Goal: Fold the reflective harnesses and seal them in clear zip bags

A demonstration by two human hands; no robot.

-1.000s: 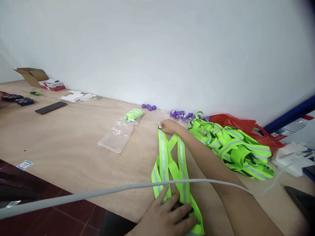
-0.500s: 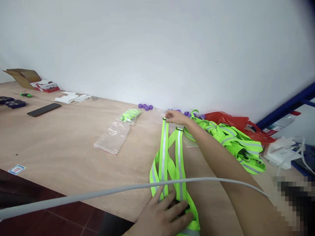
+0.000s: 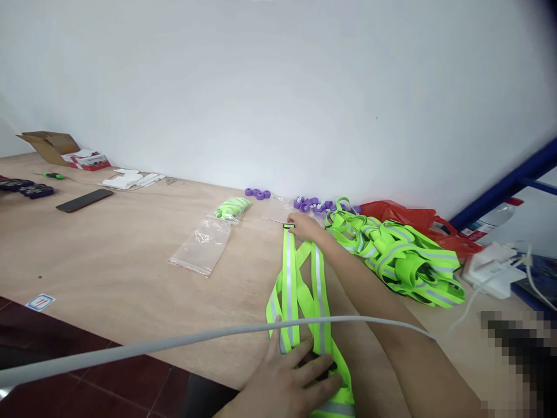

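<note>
Right-hand grip (image 3: pixel 304 227): pinching the buckle (image 3: pixel 286 226) end of one reflective strap set (image 3: pixel 289 278), laid towards the left-hand grip (image 3: pixel 289 380), fingers spread on it. Tabletop (image 3: pixel 143 249) beneath. Hazards: twisting, should left pressure slacken; tangling with the strap pile (image 3: pixel 394 249) right of the right-hand grip, if dragged sideways.

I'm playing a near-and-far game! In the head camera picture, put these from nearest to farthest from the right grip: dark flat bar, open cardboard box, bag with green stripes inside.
1. Bag with green stripes inside: left of the right grip.
2. Dark flat bar: much farther left.
3. Open cardboard box: far left, at the back.
</note>
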